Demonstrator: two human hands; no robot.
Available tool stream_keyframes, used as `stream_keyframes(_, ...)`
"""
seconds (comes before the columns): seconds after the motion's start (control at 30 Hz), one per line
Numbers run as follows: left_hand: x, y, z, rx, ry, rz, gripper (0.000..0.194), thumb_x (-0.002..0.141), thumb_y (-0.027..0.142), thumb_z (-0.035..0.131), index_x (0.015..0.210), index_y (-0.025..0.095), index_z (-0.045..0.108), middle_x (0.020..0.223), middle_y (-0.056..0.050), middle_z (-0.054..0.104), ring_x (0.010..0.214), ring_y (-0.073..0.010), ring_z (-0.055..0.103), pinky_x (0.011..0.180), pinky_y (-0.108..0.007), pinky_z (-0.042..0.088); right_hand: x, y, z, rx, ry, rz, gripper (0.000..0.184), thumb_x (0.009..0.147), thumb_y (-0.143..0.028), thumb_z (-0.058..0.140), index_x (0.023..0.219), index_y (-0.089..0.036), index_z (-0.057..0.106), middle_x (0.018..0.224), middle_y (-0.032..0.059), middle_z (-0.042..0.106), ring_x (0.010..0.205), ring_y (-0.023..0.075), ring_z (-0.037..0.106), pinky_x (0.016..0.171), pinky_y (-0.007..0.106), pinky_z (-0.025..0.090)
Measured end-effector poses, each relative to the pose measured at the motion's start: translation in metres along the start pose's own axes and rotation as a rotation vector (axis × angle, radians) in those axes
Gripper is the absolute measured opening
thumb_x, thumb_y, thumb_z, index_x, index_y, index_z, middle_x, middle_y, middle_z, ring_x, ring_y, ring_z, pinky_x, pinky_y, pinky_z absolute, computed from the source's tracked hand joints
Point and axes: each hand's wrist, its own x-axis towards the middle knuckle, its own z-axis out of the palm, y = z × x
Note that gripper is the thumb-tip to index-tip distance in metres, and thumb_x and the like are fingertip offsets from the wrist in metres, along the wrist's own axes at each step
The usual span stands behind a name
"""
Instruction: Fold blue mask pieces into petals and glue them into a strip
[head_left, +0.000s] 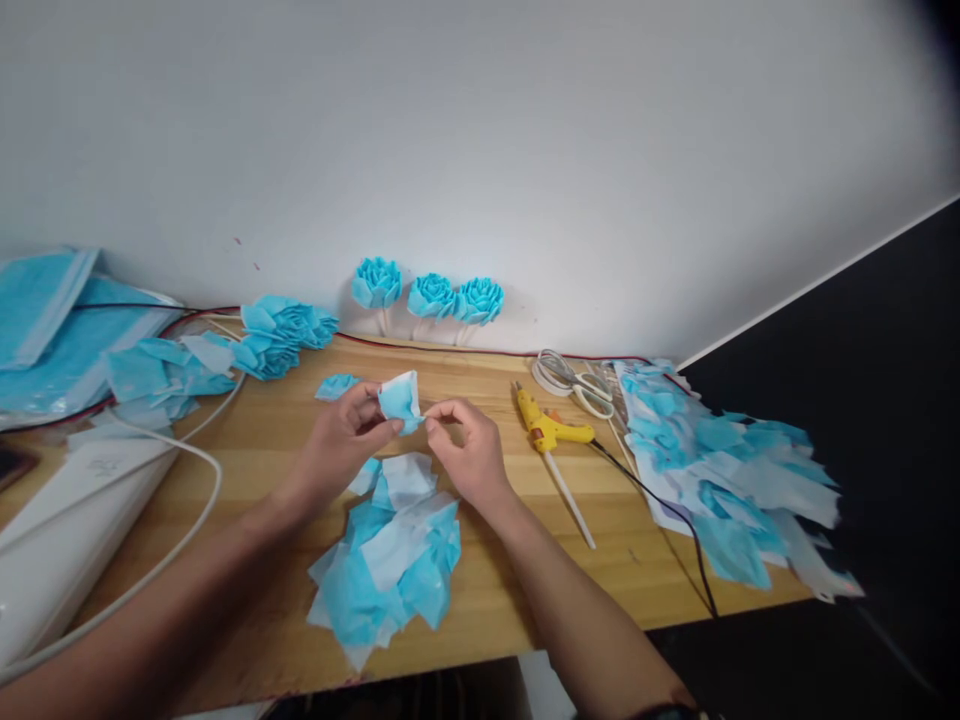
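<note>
Above the middle of the table, a small piece of blue and white fabric (401, 398) is held up between both hands. My left hand (351, 430) pinches its left and lower side between thumb and fingers. At its lower right corner, my right hand (466, 448) grips the edge with thumb and forefinger. Just below the hands lies a loose pile of cut blue and white fabric pieces (397, 560). A small crumpled blue piece (337, 386) rests behind my left hand.
Three blue fabric flowers (433, 296) on pale stems lean against the wall. Right of my hands lie a yellow glue gun (553, 430), scissors (592, 390) and a heap of scraps (739, 470). More blue flowers (274, 330), packaged blue sheets (75, 320) and a white cable (214, 490) are left.
</note>
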Motion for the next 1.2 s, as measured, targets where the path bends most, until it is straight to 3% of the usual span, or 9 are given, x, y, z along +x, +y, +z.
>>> stream_keyframes(0.23, 0.0, 0.009, 0.002, -0.025, 0.024, -0.036, 0.034, 0.068, 0.027, 0.079, 0.093, 0.018, 0.058, 0.084, -0.002, 0.075, 0.08, -0.0183, 0.069, 0.076, -0.03, 0.049, 0.003, 0.002, 0.0, 0.296, -0.077, 0.279, 0.012, 0.077, -0.032, 0.061, 0.073, -0.021, 0.063, 0.071, -0.0017, 0.064, 0.068, 0.0145, 0.057, 0.068, 0.027, 0.045)
stream_keyframes(0.33, 0.0, 0.011, 0.002, -0.042, 0.025, -0.05, 0.034, 0.068, 0.027, 0.079, 0.094, 0.018, 0.058, 0.087, -0.003, 0.075, 0.084, -0.0191, 0.07, 0.08, -0.031, 0.05, 0.004, 0.003, -0.003, 0.385, -0.099, 0.31, 0.015, 0.08, -0.034, 0.061, 0.078, -0.021, 0.068, 0.078, 0.0001, 0.069, 0.077, 0.0159, 0.061, 0.074, 0.028, 0.047)
stream_keyframes(0.47, 0.001, 0.007, -0.001, 0.008, 0.036, -0.016, 0.029, 0.071, 0.026, 0.076, 0.092, 0.018, 0.058, 0.088, -0.003, 0.075, 0.087, -0.0202, 0.07, 0.08, -0.031, 0.05, 0.004, 0.002, -0.008, 0.401, -0.034, 0.253, 0.022, 0.089, -0.037, 0.054, 0.093, -0.022, 0.07, 0.092, 0.0031, 0.074, 0.092, 0.0182, 0.066, 0.086, 0.031, 0.048)
stream_keyframes(0.73, -0.002, -0.002, 0.0, 0.299, -0.01, 0.15, 0.015, 0.076, 0.023, 0.067, 0.089, 0.02, 0.06, 0.081, 0.0, 0.066, 0.078, -0.0174, 0.063, 0.073, -0.028, 0.048, -0.003, -0.002, -0.001, -0.239, -0.025, -0.168, 0.009, 0.087, -0.028, 0.06, 0.079, -0.023, 0.064, 0.082, 0.0039, 0.069, 0.082, 0.0197, 0.061, 0.079, 0.033, 0.045)
stream_keyframes(0.87, -0.007, 0.001, 0.002, 0.494, -0.024, 0.211, 0.01, 0.077, 0.02, 0.063, 0.088, 0.021, 0.063, 0.075, 0.002, 0.062, 0.072, -0.016, 0.058, 0.07, -0.027, 0.045, -0.004, 0.002, 0.002, -0.305, -0.009, -0.168, 0.012, 0.087, -0.027, 0.058, 0.076, -0.023, 0.061, 0.079, 0.0031, 0.068, 0.079, 0.019, 0.059, 0.076, 0.033, 0.044)
stream_keyframes(1.0, -0.008, -0.001, 0.001, 0.532, -0.049, 0.234, 0.01, 0.079, 0.02, 0.062, 0.089, 0.022, 0.063, 0.077, 0.001, 0.063, 0.074, -0.0163, 0.059, 0.072, -0.027, 0.045, -0.003, 0.006, 0.003, -0.305, -0.013, -0.154, 0.012, 0.085, -0.021, 0.055, 0.074, -0.023, 0.058, 0.076, 0.0024, 0.067, 0.077, 0.0187, 0.059, 0.074, 0.032, 0.043)
stream_keyframes(1.2, -0.001, -0.003, -0.001, 0.243, -0.048, 0.094, 0.022, 0.077, 0.025, 0.068, 0.096, 0.02, 0.059, 0.082, 0.0, 0.067, 0.079, -0.0183, 0.065, 0.074, -0.029, 0.049, 0.0, 0.005, 0.001, -0.071, -0.021, -0.014, 0.014, 0.088, -0.026, 0.054, 0.074, -0.023, 0.056, 0.074, -0.0001, 0.062, 0.072, 0.0159, 0.058, 0.071, 0.029, 0.044)
